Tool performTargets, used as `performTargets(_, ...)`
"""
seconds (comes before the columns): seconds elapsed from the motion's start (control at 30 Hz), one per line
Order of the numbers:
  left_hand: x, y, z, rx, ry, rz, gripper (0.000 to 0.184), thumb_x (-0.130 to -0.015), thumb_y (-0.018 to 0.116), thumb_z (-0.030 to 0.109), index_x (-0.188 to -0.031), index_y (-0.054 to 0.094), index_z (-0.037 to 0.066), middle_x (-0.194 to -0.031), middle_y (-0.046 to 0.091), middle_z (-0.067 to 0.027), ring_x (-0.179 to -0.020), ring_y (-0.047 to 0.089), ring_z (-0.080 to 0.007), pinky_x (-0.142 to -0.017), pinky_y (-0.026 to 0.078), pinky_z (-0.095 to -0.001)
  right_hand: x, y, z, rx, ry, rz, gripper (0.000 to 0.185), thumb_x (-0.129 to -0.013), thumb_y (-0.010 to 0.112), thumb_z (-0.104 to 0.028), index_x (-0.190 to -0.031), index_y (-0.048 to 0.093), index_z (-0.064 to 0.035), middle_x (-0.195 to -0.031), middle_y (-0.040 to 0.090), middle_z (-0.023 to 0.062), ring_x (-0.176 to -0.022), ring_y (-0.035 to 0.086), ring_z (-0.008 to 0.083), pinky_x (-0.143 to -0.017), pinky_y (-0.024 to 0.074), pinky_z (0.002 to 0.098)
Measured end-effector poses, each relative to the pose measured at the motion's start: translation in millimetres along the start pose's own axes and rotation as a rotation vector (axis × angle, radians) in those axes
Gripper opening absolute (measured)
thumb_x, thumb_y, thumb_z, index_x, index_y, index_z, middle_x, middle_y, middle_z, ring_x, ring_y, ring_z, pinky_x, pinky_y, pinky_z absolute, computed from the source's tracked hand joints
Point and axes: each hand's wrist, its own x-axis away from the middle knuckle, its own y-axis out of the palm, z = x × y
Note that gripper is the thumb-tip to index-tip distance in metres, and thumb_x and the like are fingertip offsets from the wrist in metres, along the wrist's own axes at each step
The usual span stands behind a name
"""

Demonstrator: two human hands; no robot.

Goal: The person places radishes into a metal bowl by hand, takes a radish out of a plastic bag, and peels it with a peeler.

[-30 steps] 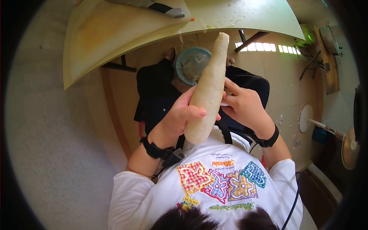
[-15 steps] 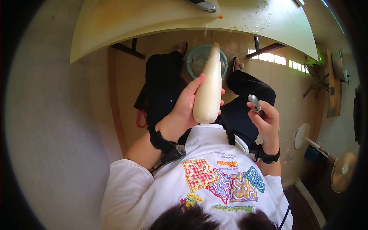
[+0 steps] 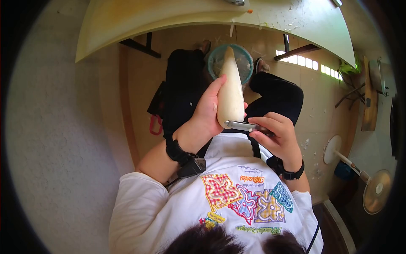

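A long white radish (image 3: 230, 95), pale and smooth, lies in my left hand (image 3: 208, 108), its thin end pointing away from me. My left fingers wrap round its middle, with the fingertips just showing on the far side. My right hand (image 3: 275, 132) is closed on a silver peeler (image 3: 243, 125), held sideways. The peeler's head is at the radish's thick near end, apparently touching it. Below the radish, a teal basin (image 3: 244, 55) with pale scraps in it stands on the floor between my feet.
A white table (image 3: 177, 21) runs across the front, with peel scraps and a small orange piece (image 3: 249, 11) on it. Its dark legs reach down at both sides. A standing fan (image 3: 377, 191) and a wooden board (image 3: 369, 99) are on the right. Scraps lie on the floor.
My right hand has moved left and brought the peeler from beside the radish to its thick end. The radish has shifted slightly and its tip now points a little more to the left.
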Motion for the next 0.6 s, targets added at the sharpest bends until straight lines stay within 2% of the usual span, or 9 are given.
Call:
performTargets(0.07, 0.2, -2.0, -0.6, 0.006, 0.005, -0.007, 0.048, -0.097, 0.053, 0.054, -0.116, 0.057, 0.009, -0.094, 0.064, -0.0095, -0.079, 0.068, -0.0303, -0.067, 0.058, -0.0475, -3.8, 2.0, 0.4, 0.161, -0.122, 0.002, 0.031, -0.075, 0.084, -0.016, -0.102, 0.074, -0.0067, -0.070, 0.059, 0.0048, -0.058, 0.058, 0.0184, -0.051, 0.0438, 0.0299)
performTargets(0.13, 0.7, -1.7, -1.0, 0.012, 0.014, -0.017, 0.048, -0.098, 0.050, 0.054, -0.116, 0.057, 0.010, -0.094, 0.065, -0.0097, -0.079, 0.068, -0.0310, -0.068, 0.058, -0.0478, -4.3, 3.5, 0.1, 0.187, -0.129, 0.000, 0.032, -0.074, 0.083, -0.014, -0.103, 0.074, -0.0051, -0.070, 0.060, 0.0058, -0.060, 0.060, 0.0191, -0.052, 0.0444, 0.0299)
performTargets(0.2, 1.5, -1.3, -1.4, 0.045, 0.008, 0.000, 0.056, -0.103, 0.035, 0.054, -0.115, 0.059, 0.004, -0.095, 0.068, -0.0127, -0.081, 0.070, -0.0305, -0.069, 0.059, -0.0471, -5.5, 4.9, 0.1, 0.214, -0.139, -0.003, 0.033, -0.074, 0.082, -0.012, -0.104, 0.073, -0.0035, -0.071, 0.060, 0.0068, -0.061, 0.062, 0.0198, -0.054, 0.0449, 0.0299)
performTargets(0.3, 0.4, -6.0, -2.1, 0.049, 0.016, -0.024, 0.051, -0.103, 0.037, 0.054, -0.117, 0.057, 0.009, -0.096, 0.065, -0.0106, -0.081, 0.068, -0.0331, -0.071, 0.057, -0.0495, -6.6, 7.8, 0.5, 0.250, -0.170, 0.027, 0.032, -0.073, 0.084, -0.013, -0.102, 0.073, -0.0048, -0.070, 0.060, 0.0063, -0.059, 0.061, 0.0198, -0.052, 0.0445, 0.0307)
performTargets(0.5, -0.1, -8.0, -6.3, 0.047, 0.019, -0.035, 0.051, -0.103, 0.035, 0.054, -0.117, 0.056, 0.009, -0.095, 0.064, -0.0106, -0.082, 0.068, -0.0327, -0.072, 0.057, -0.0496, -6.9, 12.3, -1.9, 0.334, -0.180, 0.061, 0.028, -0.073, 0.084, -0.015, -0.097, 0.073, -0.0051, -0.070, 0.061, 0.0065, -0.056, 0.059, 0.0203, -0.049, 0.0435, 0.0306)
performTargets(0.6, 3.1, -4.6, -6.3, 0.034, 0.011, 0.006, 0.051, -0.104, 0.036, 0.054, -0.118, 0.056, 0.009, -0.095, 0.064, -0.0103, -0.082, 0.068, -0.0324, -0.073, 0.057, -0.0485, -6.0, 16.1, 0.2, 0.324, -0.160, 0.110, 0.026, -0.074, 0.084, -0.022, -0.094, 0.073, -0.0102, -0.068, 0.058, 0.0039, -0.053, 0.056, 0.0195, -0.048, 0.0430, 0.0313)
